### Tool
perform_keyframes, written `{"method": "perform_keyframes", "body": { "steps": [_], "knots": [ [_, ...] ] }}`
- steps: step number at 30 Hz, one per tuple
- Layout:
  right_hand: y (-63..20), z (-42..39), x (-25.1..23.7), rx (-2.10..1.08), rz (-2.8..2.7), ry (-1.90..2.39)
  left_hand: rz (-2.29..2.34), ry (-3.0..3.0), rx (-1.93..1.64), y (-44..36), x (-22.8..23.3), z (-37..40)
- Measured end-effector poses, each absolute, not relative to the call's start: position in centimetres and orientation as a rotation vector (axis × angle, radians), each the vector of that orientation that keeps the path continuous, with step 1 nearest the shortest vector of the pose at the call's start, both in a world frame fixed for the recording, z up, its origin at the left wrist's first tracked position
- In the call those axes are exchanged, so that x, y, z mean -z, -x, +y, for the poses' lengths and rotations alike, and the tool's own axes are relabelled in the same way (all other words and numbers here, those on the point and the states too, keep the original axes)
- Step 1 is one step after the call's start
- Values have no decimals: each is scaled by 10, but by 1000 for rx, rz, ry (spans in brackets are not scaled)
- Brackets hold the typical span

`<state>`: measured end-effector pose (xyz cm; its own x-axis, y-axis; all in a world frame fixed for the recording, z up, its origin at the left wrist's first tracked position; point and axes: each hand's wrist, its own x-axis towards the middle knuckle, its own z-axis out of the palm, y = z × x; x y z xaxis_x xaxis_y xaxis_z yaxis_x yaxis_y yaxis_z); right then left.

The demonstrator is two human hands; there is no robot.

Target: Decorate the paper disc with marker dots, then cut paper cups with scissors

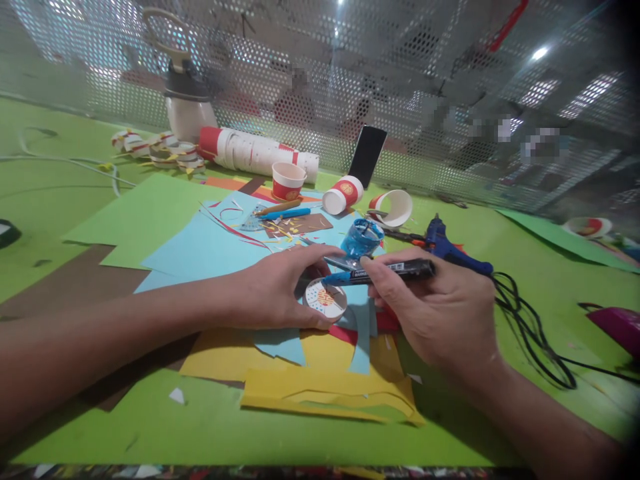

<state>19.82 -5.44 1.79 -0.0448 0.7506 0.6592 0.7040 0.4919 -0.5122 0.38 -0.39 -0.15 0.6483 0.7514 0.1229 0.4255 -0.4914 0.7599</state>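
Head view shows the left hand [277, 290] pressing a small paper cup [325, 300] flat on the blue paper [200, 250] to keep it steady, while the right hand [440, 313] pinches a black marker [385, 272] beside the cup's rim.

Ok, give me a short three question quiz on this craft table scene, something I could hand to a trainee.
1. True or false: the right hand holds a black marker with a blue tip.
2. Which thing does the left hand steady? A) a paper cup lying on its side B) a pair of scissors C) a roll of tape
3. Fill in: the blue glue gun lies on the ____ side of the table, beyond the right hand.

Key
1. True.
2. A.
3. Right.
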Motion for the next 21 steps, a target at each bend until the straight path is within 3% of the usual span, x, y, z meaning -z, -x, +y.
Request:
{"method": "perform_keyframes", "body": {
  "steps": [21],
  "knots": [
    [-202, -57, -24, -151, -1550, 1186, 871, -2104, -527, -1, 0, 1]
  ]
}}
